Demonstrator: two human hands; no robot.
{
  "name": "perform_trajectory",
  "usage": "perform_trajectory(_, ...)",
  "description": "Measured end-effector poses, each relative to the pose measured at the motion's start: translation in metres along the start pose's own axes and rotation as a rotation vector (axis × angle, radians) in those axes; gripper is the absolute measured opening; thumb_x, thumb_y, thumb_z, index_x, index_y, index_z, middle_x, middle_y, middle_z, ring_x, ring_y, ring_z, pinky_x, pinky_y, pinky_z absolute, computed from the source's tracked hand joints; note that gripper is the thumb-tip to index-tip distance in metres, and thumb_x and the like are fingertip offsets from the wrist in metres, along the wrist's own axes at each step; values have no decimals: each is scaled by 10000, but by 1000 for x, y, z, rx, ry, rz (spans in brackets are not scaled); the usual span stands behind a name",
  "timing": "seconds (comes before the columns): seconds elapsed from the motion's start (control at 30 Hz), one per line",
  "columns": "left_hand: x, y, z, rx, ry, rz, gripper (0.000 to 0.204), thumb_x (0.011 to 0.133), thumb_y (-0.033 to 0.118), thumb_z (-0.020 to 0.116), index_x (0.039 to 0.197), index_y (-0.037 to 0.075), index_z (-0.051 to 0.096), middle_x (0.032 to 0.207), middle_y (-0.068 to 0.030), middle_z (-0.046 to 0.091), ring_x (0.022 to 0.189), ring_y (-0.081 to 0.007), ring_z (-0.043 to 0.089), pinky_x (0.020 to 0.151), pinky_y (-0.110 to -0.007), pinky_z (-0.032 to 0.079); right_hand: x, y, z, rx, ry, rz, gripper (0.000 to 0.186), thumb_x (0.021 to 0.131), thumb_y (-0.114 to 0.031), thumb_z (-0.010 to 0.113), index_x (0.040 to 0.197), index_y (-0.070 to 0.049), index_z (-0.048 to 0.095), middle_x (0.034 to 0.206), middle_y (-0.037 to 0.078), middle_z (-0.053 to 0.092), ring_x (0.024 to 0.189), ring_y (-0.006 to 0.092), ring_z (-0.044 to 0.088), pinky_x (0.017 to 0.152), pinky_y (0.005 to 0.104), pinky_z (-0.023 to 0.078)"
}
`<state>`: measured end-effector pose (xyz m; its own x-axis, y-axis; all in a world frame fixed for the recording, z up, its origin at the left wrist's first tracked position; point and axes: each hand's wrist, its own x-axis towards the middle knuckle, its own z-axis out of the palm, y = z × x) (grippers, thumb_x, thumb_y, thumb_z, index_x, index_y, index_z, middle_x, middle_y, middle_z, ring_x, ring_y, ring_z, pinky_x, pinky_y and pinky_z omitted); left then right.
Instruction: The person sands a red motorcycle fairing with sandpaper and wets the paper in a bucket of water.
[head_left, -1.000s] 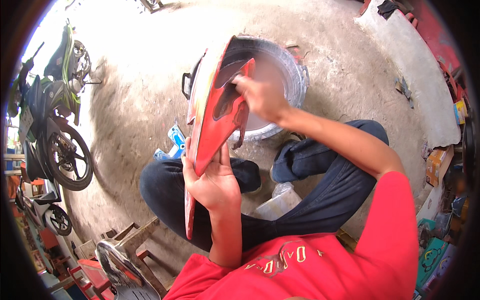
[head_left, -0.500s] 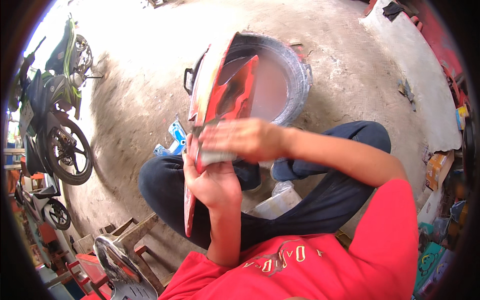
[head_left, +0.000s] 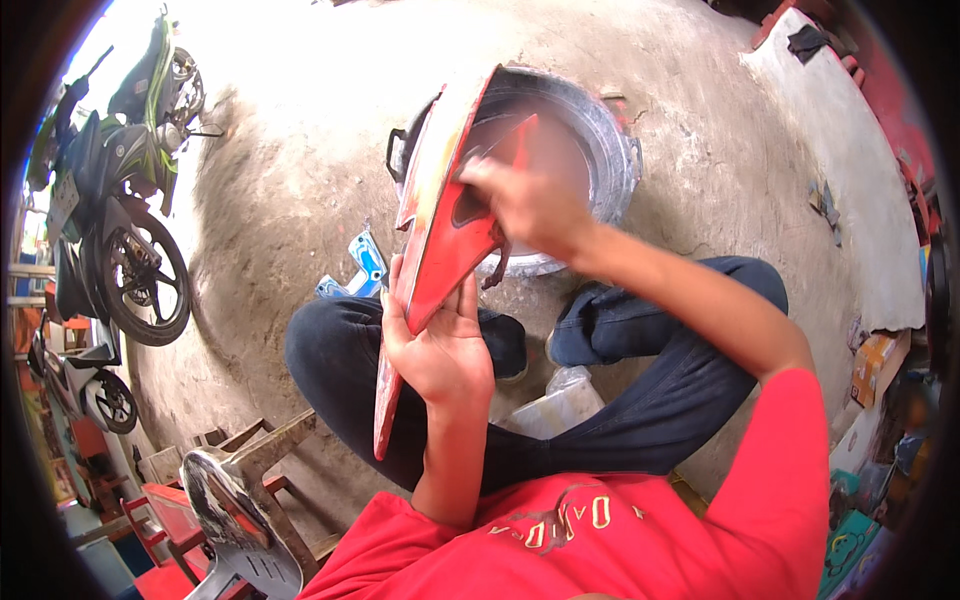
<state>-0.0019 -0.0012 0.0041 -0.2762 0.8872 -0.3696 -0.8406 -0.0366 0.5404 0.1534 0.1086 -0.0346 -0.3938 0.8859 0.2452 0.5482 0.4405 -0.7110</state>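
A long, pointed red body panel point(head_left: 437, 270), apparently from a motorcycle, stands tilted over my left leg and reaches over a wide metal basin point(head_left: 612, 170). Its far part shows worn, pale and dark patches. My left hand point(head_left: 440, 350) holds the near part from below, palm up, fingers partly hidden behind it. On the panel's dark patch, farther up, rests my right hand point(head_left: 525, 205), its fingers curled and slightly blurred. Whatever it grips is mostly hidden. Below that hand a small dark brown strip point(head_left: 495, 268) hangs at the panel's edge. Murky, brownish water fills the basin.
A blue-and-white piece point(head_left: 357, 265) lies on the concrete floor by my left knee. Between my legs sits a whitish box point(head_left: 555, 408). Motorcycles point(head_left: 140, 270) stand at left, a worn chair point(head_left: 245, 510) at lower left. A cardboard box point(head_left: 880, 368) is at right.
My right hand has slid from the panel's near part up to its dark patch, and its flattened fingers have curled. The pale sheet under it no longer shows. My left hand still supports the panel.
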Motion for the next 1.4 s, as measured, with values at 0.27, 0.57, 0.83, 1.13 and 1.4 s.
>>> perform_trajectory(0.27, 0, -4, 1, -1, 16, -23, 514, 1117, 351, 336, 1525, 45, 397, 1514, -199, 535, 1367, -352, 567, 1131, -499, 485, 5, 27, -4, -188, 150, -98, 306, 913, -100, 612, 1209, -66, 686, 1084, 130, 733, 932, 318, 744, 768, 398, 627)
perform_trajectory(0.57, -2, -2, 5, -22, -7, -28, 532, 1121, 348, 314, 1548, 34, 361, 1552, -208, 490, 1399, -367, 539, 1171, -504, 453, -8, 18, -2, -77, 83, -123, 389, 910, -67, 591, 1290, -46, 673, 1292, 156, 708, 1210, 311, 684, 1027, 426, 564)
perform_trajectory(0.83, -2, 2, 2, -42, 2, -23, 529, 1116, 341, 318, 1554, 49, 364, 1556, -191, 496, 1394, -341, 542, 1163, -487, 449, -32, -22, 12, -95, 99, -492, 471, 875, 43, 568, 1328, -47, 661, 1322, 191, 688, 1241, 343, 670, 1080, 439, 541)
perform_trajectory(1.13, 2, -1, -5, -55, -16, -24, 558, 1118, 421, 286, 1518, 52, 411, 1519, -150, 541, 1398, -310, 536, 1126, -476, 473, -32, -41, 14, -88, 106, -606, 391, 886, -61, 620, 1265, -110, 702, 1287, 128, 723, 1197, 288, 704, 1002, 401, 585)
perform_trajectory(1.4, 2, -2, -12, -194, 26, -58, 769, 1061, 668, 298, 1517, 60, 421, 1463, -161, 577, 1289, -312, 614, 1084, -457, 498, -47, -74, 18, -136, 8, -631, 476, 865, -38, 621, 1339, -53, 666, 1348, 148, 692, 1248, 328, 677, 1043, 456, 566)
